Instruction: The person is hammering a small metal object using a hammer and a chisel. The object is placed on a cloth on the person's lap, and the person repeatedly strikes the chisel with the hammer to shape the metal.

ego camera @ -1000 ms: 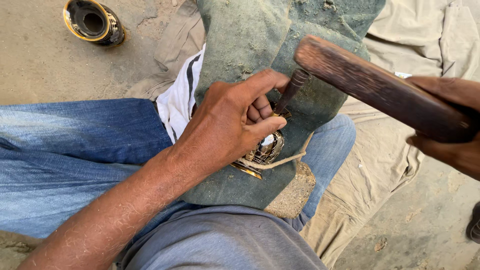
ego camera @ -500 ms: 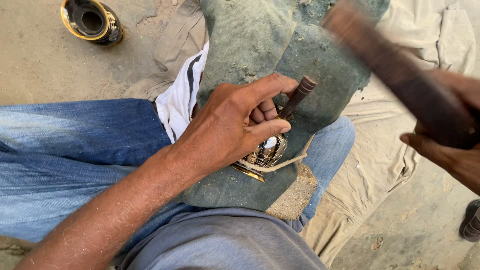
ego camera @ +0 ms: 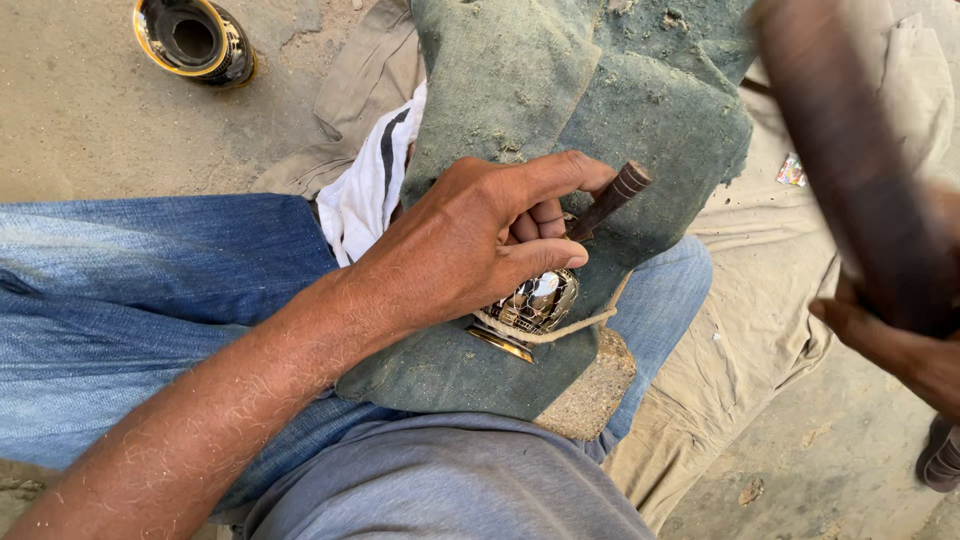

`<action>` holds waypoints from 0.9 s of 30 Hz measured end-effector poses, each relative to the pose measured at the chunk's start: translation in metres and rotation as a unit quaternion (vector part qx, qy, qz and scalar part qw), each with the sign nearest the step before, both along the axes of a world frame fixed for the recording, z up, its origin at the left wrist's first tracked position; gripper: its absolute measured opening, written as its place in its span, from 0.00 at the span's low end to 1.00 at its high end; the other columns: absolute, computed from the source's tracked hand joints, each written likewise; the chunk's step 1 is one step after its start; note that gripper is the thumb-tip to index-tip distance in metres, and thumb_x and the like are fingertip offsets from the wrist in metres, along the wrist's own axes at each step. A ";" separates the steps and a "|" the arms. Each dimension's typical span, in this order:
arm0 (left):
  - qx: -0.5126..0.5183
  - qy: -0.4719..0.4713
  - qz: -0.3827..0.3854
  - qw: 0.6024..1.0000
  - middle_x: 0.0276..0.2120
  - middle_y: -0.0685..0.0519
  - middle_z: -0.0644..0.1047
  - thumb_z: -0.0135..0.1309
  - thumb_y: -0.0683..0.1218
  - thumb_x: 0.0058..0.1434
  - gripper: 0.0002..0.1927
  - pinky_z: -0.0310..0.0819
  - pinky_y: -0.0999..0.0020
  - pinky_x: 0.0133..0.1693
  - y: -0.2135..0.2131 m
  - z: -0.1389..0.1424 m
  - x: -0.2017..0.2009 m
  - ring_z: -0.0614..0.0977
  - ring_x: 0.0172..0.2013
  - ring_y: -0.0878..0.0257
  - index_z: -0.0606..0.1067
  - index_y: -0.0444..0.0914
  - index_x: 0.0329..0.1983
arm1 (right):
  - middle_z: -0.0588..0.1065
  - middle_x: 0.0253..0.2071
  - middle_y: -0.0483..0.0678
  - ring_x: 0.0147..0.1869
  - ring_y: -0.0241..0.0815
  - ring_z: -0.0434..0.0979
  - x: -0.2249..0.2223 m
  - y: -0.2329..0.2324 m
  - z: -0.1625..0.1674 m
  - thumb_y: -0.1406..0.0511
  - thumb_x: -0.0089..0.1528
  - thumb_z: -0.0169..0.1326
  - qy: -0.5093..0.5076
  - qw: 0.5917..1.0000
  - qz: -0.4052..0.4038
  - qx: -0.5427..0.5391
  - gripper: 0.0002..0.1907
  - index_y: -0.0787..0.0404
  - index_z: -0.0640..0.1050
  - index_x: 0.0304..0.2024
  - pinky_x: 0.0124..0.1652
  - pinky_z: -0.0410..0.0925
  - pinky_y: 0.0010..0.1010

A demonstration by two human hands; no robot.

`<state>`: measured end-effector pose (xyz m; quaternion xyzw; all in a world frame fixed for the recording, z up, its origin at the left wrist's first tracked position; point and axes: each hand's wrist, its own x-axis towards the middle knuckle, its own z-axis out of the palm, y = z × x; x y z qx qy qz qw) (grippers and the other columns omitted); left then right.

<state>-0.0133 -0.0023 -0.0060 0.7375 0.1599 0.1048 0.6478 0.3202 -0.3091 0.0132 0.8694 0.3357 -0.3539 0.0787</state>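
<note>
Left hand point(ego camera: 480, 245): grips dark punch point(ego camera: 610, 198) over brass piece point(ego camera: 532, 305) on green cloth point(ego camera: 640, 120).
Right hand point(ego camera: 905, 350): clenched around blurred wooden mallet point(ego camera: 850, 170).

You've got a dusty green cloth point(ego camera: 520, 90) over blue jeans point(ego camera: 130, 290), a white rag point(ego camera: 370, 190) with a black stripe, a gold-and-black embossed piece point(ego camera: 535, 305), and a dark brown punch point(ego camera: 612, 197).

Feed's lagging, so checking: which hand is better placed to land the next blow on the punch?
Right. The right hand grips the raised wooden mallet, blurred above the punch. The left hand is occupied pinching the punch against the brass piece on the green cloth.
</note>
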 end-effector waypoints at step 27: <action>0.005 -0.017 -0.044 0.999 0.23 0.55 0.77 0.68 0.44 0.56 0.27 0.75 0.69 0.26 0.016 0.023 0.013 0.82 0.24 0.68 0.75 0.43 0.60 | 0.73 0.32 0.52 0.28 0.41 0.77 0.009 -0.027 -0.005 0.58 0.62 0.63 -0.015 1.000 -0.008 -0.019 0.19 0.64 0.77 0.49 0.32 0.76 0.35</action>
